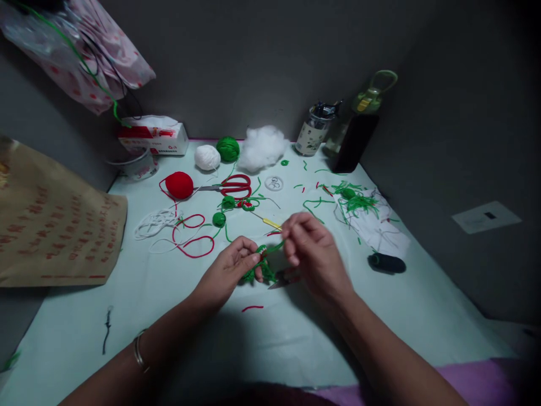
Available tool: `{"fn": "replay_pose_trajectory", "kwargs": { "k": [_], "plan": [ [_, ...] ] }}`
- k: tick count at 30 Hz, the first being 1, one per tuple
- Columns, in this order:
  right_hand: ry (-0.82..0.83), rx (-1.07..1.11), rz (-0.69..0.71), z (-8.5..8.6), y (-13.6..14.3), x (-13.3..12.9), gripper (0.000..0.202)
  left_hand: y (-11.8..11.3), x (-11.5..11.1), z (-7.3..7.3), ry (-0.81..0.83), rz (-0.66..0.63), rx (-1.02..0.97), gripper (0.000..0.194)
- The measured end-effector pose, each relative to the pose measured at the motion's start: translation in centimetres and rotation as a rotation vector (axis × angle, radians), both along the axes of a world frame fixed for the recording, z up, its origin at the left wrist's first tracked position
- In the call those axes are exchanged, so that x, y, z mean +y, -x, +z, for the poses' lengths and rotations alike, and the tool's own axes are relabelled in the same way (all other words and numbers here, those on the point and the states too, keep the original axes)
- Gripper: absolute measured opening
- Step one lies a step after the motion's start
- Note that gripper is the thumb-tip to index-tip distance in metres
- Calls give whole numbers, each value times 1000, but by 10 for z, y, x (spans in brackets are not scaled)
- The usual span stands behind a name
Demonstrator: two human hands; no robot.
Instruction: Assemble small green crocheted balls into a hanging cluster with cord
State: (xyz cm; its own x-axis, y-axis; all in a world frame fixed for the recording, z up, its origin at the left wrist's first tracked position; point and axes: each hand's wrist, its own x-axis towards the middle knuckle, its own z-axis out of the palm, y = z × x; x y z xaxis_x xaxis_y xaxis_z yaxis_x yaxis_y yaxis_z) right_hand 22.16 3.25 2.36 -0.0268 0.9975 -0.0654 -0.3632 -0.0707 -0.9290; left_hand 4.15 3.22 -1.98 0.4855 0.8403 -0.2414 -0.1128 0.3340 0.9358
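Note:
My left hand (234, 262) is closed on a small green crocheted piece (262, 269) with red and white stitches at its top. A green strand of yarn (276, 247) runs from that piece to my right hand (313, 251), whose fingertips are pinched on it. Just beyond those fingers is a crochet hook (270, 223) with a yellow handle, pointing away to the left; its near end meets the fingers' outline, and I cannot tell whether they touch. Under my right hand, a small pointed blade (279, 283) shows on the table, partly hidden.
Red-handled scissors (236, 186), a red yarn ball (179, 185), a white ball (207, 157), a green ball (227, 149) and white stuffing (262, 148) lie farther back. Green scraps (357, 198) and a dark spool (386, 263) are right. A paper bag (63, 225) stands left.

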Motion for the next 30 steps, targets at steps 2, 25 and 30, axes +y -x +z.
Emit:
{"fn": "replay_pose_trajectory", "kwargs": {
  "k": [2,25,30],
  "plan": [
    [33,-24,113,-2,1,1,27,0,0,-1,-7,-6,-6,25],
    [-4,4,-100,8,-22,15,22,1,2,2,63,112,-30,25],
    [50,-58,-4,5,-21,8,19,3,2,7,187,168,-88,29]
  ]
}}
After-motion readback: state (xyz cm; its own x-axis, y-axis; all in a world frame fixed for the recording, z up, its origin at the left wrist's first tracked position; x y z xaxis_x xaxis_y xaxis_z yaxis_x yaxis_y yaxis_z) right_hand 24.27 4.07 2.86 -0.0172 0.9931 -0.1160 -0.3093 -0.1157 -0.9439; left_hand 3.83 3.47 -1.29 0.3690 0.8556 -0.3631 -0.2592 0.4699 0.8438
